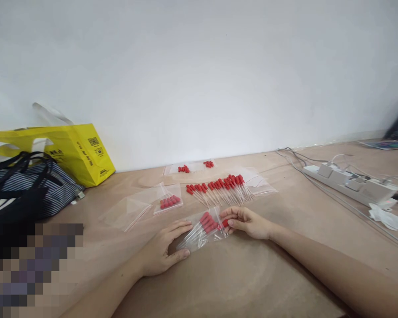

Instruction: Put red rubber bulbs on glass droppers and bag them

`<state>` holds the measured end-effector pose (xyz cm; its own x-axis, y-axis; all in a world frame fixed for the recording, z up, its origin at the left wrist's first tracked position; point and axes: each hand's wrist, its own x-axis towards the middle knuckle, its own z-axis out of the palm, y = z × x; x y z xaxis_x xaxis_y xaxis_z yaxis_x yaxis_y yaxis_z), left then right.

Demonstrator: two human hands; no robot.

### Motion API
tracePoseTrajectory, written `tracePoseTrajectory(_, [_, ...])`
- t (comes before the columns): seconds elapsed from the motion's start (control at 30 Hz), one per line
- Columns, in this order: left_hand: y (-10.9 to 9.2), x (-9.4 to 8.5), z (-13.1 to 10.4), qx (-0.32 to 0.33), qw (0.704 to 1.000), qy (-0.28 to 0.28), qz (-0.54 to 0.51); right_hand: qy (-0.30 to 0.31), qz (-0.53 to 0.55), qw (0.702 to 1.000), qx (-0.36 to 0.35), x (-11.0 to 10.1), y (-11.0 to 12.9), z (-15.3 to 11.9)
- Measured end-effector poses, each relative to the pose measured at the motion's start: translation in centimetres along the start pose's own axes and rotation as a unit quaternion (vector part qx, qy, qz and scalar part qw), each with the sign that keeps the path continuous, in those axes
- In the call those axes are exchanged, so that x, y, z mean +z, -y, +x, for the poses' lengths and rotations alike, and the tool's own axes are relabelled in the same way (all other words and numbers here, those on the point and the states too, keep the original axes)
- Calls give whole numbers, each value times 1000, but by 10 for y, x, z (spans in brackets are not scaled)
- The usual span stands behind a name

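Note:
My left hand (162,249) curves around the stem end of a clear zip bag (202,236), fingers along its far edge and thumb along the near one. Inside lie several droppers (207,223) with red bulbs and thin clear stems, bulbs toward the right. At the right end of this bag, my right hand (245,222) pinches the red bulb of one dropper (224,223); its stem is hard to make out through the plastic. Just beyond both hands lies a row of loose red-bulbed droppers (219,190), stems pointing toward me.
Left of the row lies a zip bag with red bulbs (170,202), beside an unfilled clear bag (132,210). Farther back are small red pieces (183,169) on clear bags. A yellow bag (82,154) and striped bag (61,190) stand left; a power strip (351,183) with cables lies right.

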<state>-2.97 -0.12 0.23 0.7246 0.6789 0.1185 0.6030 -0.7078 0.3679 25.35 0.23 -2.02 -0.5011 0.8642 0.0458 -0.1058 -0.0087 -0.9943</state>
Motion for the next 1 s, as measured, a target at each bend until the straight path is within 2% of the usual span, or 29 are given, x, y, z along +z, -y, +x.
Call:
tracePoseTrajectory(0.17, [-7,-5,2,-15,1000,15,-2,-8,-73,996,53,1,-1,4])
tracePoseTrajectory(0.27, [-10,-7,3,-16,1000,18,-1,-36,-126,990,52,5,-3,8])
tracePoseTrajectory(0.4, [-6,-5,3,-8,1000,6,-12,-112,-181,977,16,16,-6,11])
tracePoseTrajectory(0.57, [-3,-3,3,5,1000,-11,-16,-166,-245,954,-55,24,-6,12])
tracePoseTrajectory(0.67, [-9,-6,4,7,1000,-16,-11,-143,-271,949,-71,21,-5,11])
tracePoseTrajectory(0.8, [-12,-13,1,8,1000,-6,3,-51,-203,978,-3,10,-6,9])
tracePoseTrajectory(0.9, [-3,-17,-2,27,999,20,15,-80,-199,977,-15,5,-5,8])
tracePoseTrajectory(0.93, [1,-19,-3,28,999,26,24,-99,-227,968,-36,5,-5,8])
tracePoseTrajectory(1.0, [11,-19,-3,14,998,-4,56,-129,-312,937,-88,6,-4,7])
